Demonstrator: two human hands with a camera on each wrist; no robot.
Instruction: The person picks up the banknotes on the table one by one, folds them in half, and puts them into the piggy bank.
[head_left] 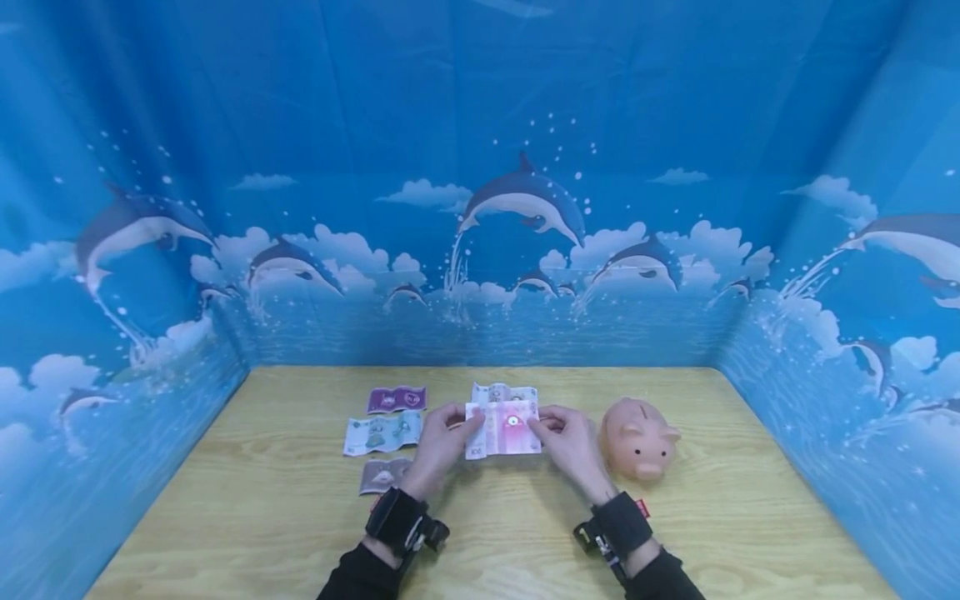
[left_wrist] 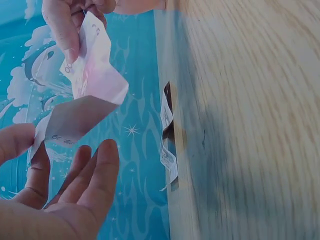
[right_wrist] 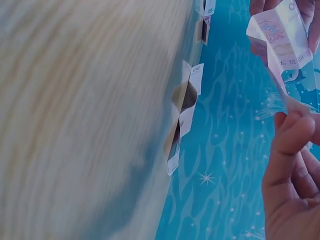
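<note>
Both hands hold a creased pink-and-white banknote (head_left: 501, 437) up over the table, one at each end. My left hand (head_left: 441, 446) pinches the left end between thumb and finger; in the left wrist view its other fingers (left_wrist: 102, 175) are spread apart. At the right end, the thumb and index finger of my right hand (head_left: 573, 446) grip the paper. Zigzag folds run across the note (right_wrist: 282, 42) in the right wrist view. Behind it in the head view, a second wavy banknote (head_left: 506, 392) lies on the table, partly covered.
Left of the hands lie a purple banknote (head_left: 397, 399), a pale green-and-white banknote (head_left: 381, 433) and a grey-brown banknote (head_left: 384, 474), partly behind the left wrist. A pink piggy bank (head_left: 636, 446) with a top slot stands beside the right hand. Blue dolphin-print curtains (head_left: 360, 200) enclose the wooden table (head_left: 285, 533).
</note>
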